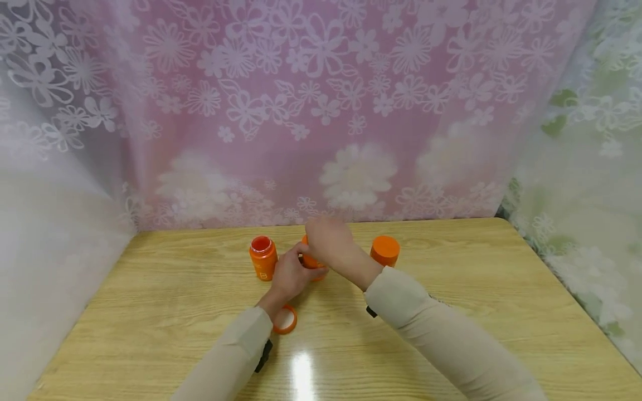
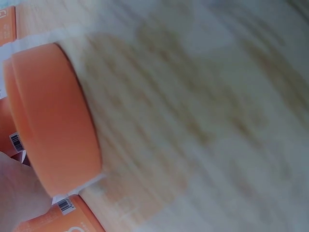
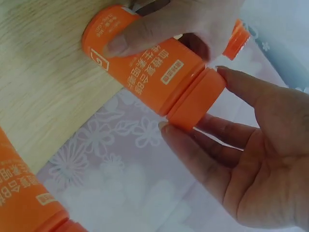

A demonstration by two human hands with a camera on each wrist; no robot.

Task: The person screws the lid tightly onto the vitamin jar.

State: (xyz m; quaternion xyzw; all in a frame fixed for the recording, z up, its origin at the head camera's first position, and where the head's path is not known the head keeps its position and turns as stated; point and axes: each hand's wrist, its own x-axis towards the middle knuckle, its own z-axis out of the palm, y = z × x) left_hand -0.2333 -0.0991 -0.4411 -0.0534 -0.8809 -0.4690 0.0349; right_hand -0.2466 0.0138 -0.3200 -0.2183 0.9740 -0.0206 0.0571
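Note:
In the right wrist view, my left hand (image 3: pixel 169 26) grips the body of an orange pill bottle (image 3: pixel 169 72) with white lettering. The fingertips and thumb of my right hand (image 3: pixel 265 150) pinch its orange cap (image 3: pixel 200 99), which sits on the bottle's neck. Seen from the head, my right hand (image 1: pixel 328 239) covers most of that cap, and my left hand (image 1: pixel 291 273) is lower on the bottle. An uncapped orange bottle (image 1: pixel 263 264) stands just left of my left hand, its mouth showing red inside. Near my left wrist lies a loose orange cap (image 1: pixel 293 323), inner side up.
Behind my right wrist stands another orange bottle (image 1: pixel 385 252), its cap on. The wooden table (image 1: pixel 150 312) ends at a pink floral curtain (image 1: pixel 281 139), with pale curtains at both sides. The loose cap (image 2: pixel 58 116) looms large in the left wrist view.

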